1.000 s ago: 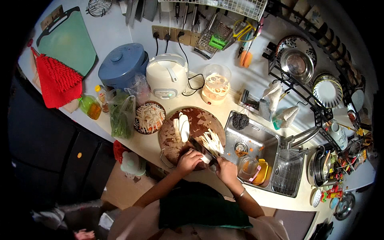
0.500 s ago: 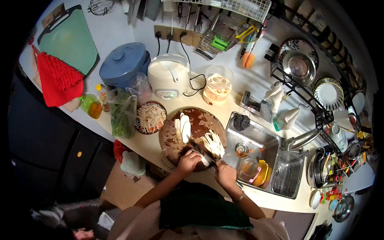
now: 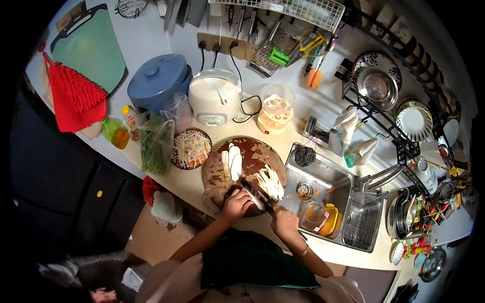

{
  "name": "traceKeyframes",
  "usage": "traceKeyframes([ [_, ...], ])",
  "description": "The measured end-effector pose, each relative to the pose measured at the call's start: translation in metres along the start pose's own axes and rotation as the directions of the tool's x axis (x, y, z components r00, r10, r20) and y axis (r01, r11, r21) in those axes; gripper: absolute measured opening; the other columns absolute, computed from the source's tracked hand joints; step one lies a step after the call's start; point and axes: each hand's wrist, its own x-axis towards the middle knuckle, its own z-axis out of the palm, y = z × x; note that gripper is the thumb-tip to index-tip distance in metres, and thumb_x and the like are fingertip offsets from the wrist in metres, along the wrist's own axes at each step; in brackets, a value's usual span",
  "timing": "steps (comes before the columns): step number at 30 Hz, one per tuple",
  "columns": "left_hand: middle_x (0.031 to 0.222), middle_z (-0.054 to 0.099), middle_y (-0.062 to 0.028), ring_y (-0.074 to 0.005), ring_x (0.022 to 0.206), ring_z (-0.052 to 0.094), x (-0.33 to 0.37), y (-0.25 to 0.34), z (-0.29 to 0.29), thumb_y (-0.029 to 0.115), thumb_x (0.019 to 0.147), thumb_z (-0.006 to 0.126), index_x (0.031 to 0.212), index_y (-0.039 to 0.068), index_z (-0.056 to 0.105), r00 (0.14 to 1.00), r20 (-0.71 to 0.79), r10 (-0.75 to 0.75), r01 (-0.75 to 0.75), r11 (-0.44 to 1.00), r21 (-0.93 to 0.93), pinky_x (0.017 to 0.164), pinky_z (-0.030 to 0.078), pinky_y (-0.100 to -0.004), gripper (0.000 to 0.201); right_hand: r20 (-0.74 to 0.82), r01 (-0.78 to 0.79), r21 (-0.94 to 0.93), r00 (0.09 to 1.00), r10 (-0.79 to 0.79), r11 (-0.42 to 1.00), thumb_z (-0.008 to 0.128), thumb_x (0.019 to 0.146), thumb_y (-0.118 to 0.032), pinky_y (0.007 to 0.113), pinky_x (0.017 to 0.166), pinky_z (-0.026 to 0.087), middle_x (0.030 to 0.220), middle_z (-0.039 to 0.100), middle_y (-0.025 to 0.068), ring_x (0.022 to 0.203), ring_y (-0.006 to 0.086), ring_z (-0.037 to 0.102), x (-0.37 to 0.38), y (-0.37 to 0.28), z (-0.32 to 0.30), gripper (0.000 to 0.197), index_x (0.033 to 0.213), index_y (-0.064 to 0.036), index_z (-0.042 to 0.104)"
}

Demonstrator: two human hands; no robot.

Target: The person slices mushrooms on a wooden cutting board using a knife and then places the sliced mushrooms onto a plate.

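I see a pale vegetable piece [image 3: 254, 198] lying at the near edge of the round wooden cutting board [image 3: 252, 154], pinned under my left hand [image 3: 235, 203], whose fingers curl down onto it. My right hand [image 3: 284, 222] is wrapped around the handle of a knife [image 3: 252, 189], its dark blade angled across the piece. Cut white strips [image 3: 270, 183] are heaped just right of the blade; flat white slices [image 3: 232, 162] lie farther back on the board. A bowl of strips [image 3: 191, 148] stands left of the board, the steel sink [image 3: 328, 177] right.
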Motion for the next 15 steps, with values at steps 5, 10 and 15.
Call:
traceKeyframes([
  [5,0.092,0.064,-0.0115,-0.0325,0.088,0.059,-0.005,-0.012,0.001,0.012,0.085,0.069,0.088,0.001,0.069,0.999,-0.014,0.047,-0.048,0.999,-0.011,0.078,0.05,-0.0409,0.012,-0.091,0.055,0.122,0.995,-0.044,0.991,0.062,0.087,-0.021,0.052,0.069,0.053,0.085,0.068,0.0206,0.08,0.0412,0.067,0.011,-0.001,0.001,0.022,0.103,-0.0068,0.06],
  [10,0.091,0.067,-0.0117,-0.0319,0.086,0.06,-0.008,-0.006,-0.004,0.009,0.083,0.071,0.086,0.0,0.07,0.996,-0.082,0.028,-0.027,1.0,0.003,0.077,0.051,-0.0395,0.01,-0.074,0.041,0.095,0.997,-0.034,0.995,0.063,0.085,-0.018,0.049,0.069,0.053,0.09,0.068,0.0189,0.08,0.0392,0.067,0.003,-0.001,-0.012,0.019,0.101,-0.0079,0.059],
  [15,0.093,0.065,-0.0125,-0.0321,0.087,0.059,-0.006,-0.001,-0.006,0.01,0.085,0.069,0.089,0.001,0.069,0.999,-0.046,0.004,-0.003,1.0,0.008,0.078,0.051,-0.0403,0.01,-0.01,0.02,0.041,1.0,-0.02,0.999,0.063,0.083,-0.015,0.049,0.069,0.054,0.092,0.069,0.0178,0.08,0.0378,0.068,-0.002,-0.006,-0.011,0.018,0.099,-0.0088,0.059],
])
